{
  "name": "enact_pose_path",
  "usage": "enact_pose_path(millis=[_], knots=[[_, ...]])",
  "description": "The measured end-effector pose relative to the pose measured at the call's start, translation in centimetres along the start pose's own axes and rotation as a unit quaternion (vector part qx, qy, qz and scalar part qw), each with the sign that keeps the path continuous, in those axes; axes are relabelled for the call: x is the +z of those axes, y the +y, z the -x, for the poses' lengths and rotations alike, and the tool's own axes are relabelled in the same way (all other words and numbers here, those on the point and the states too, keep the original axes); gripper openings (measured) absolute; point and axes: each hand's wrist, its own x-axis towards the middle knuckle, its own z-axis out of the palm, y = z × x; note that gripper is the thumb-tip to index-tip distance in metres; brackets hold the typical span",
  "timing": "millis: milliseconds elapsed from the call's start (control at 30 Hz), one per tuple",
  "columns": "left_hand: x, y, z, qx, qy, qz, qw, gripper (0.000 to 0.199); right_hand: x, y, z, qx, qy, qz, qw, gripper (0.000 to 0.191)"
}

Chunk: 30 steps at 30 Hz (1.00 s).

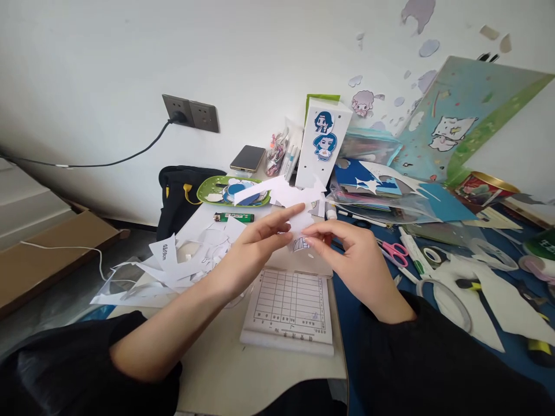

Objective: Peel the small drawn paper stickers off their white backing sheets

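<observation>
I see torn-looking white paper scraps (199,254) left of the white paper pad with a printed grid (288,306). Above the pad's far end, my left hand (264,232) holds a jagged white paper sheet (297,193), finger and thumb a bit apart. My right hand (347,240) pinches its near edge, fingertips nearly together. Some trimming looks done; how much is left, I can't tell. The sheet seems longest sideways, its thin strip pointing left.

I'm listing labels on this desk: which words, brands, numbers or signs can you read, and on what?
"cm", ending the print on a scrap; the digits before it are too blurred to be sure.
Pad: printed form, characters too small to read.
Lighter: lettering too blurred.
Marker: print too small.
Green container: pale characters, too blurred.
</observation>
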Motion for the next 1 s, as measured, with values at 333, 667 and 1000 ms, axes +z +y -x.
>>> enact_pose_path(millis=[333,667,1000], knots=[[0.0,0.51,-0.01,0.007,-0.037,-0.033,0.999,0.046,-0.33,0.38,-0.3,0.044,-0.01,-0.055,0.997,0.009],[-0.39,0.09,-0.12,-0.008,-0.068,-0.012,0.998,0.044,-0.75,0.84,-0.25,0.125,-0.057,-0.139,0.981,0.004],[-0.36,0.02,-0.28,-0.033,-0.086,0.025,0.995,0.042,-0.63,0.82,-0.08,0.155,-0.058,-0.168,0.972,0.007]])
